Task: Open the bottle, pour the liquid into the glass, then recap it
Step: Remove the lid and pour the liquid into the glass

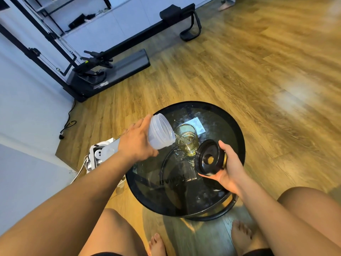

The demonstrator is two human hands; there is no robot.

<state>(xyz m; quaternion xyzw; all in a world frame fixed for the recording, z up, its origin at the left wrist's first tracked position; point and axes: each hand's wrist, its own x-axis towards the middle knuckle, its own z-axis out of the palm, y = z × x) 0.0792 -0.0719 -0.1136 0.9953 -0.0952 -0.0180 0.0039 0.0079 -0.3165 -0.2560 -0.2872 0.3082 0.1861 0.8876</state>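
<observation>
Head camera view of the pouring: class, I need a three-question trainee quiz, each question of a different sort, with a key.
1. True or false: the lid is on the bottle.
2. Which of the hands holds the tilted bottle? A. left hand B. right hand C. neither
3. Fill in: the glass stands on the round black ____.

Key
1. False: the right hand holds the lid apart.
2. A
3. table

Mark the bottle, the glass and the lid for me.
bottle [159, 134], head view, clear wall near the mouth.
glass [191, 143], head view, side wall.
lid [207, 159], head view, dark inner face.
</observation>
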